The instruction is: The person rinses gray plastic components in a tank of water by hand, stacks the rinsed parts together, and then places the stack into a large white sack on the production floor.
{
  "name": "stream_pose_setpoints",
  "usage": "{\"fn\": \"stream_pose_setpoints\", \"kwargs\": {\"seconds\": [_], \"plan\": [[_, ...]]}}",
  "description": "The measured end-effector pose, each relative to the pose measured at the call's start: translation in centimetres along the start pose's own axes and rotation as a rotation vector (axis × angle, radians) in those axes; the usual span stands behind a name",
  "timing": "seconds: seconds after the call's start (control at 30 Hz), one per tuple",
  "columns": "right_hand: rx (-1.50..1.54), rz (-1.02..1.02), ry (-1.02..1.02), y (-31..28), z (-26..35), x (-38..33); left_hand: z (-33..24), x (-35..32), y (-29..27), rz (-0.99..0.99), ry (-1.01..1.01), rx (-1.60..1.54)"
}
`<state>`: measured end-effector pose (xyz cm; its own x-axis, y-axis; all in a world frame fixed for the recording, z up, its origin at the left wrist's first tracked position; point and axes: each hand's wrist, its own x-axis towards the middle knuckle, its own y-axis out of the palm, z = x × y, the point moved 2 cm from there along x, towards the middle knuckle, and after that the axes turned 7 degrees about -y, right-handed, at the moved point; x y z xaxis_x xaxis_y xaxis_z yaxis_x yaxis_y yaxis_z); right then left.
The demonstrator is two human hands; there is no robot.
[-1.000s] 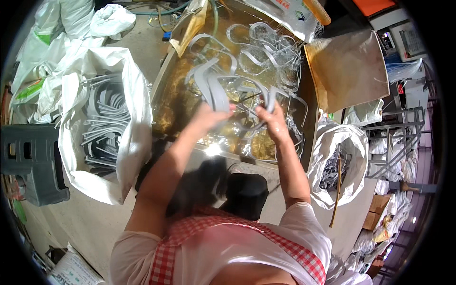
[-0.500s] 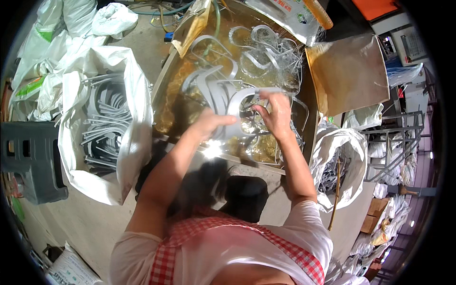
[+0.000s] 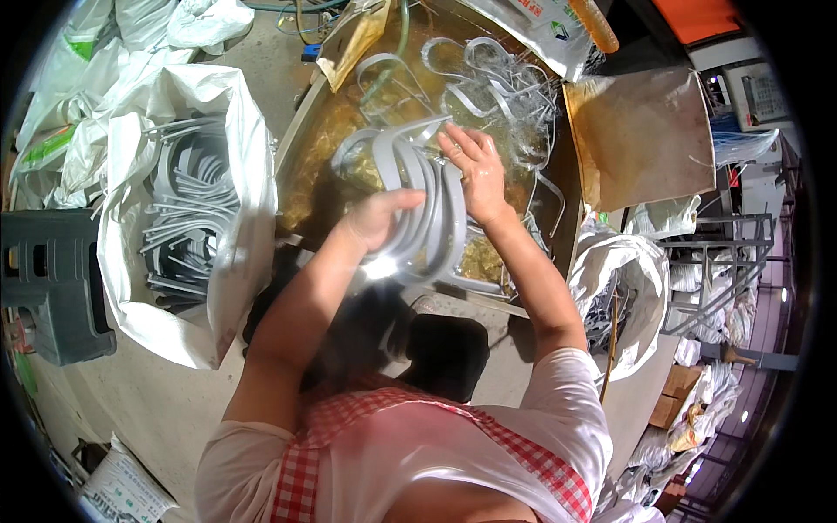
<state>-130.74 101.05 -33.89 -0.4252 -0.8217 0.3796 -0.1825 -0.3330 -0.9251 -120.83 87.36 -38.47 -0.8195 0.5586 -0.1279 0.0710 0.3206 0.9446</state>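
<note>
From my remote feed, I see the left hand (image 3: 373, 220) gripping a bundle of curved grey strips (image 3: 429, 220) above the tub's (image 3: 301, 118) near side. The right hand (image 3: 482, 179) has its fingers extended beside the bundle; I can't tell whether they press it. Left of the tub, a white sack (image 3: 253, 148) holds similar strips.

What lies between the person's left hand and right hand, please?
In the head view, a bunch of curved grey strips is between the left hand and right hand.
</note>
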Motion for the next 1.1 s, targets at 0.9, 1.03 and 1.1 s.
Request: {"fn": "stream_pose_setpoints", "kwargs": {"seconds": [0.9,1.03,1.1], "plan": [[0.635,0.279,0.294,1.7,1.0,1.8,-1.8,-0.6,-0.5,-0.044,0.231,0.041],[0.471,0.104,0.537,0.1,0.0,2.1,-5.4,-1.4,-4.7,-0.732,0.345,0.619],[0.461,-0.138,0.633,1.7,-4.4,-0.4,-4.2,-0.3,-2.3,-0.672,0.390,0.319]]}}
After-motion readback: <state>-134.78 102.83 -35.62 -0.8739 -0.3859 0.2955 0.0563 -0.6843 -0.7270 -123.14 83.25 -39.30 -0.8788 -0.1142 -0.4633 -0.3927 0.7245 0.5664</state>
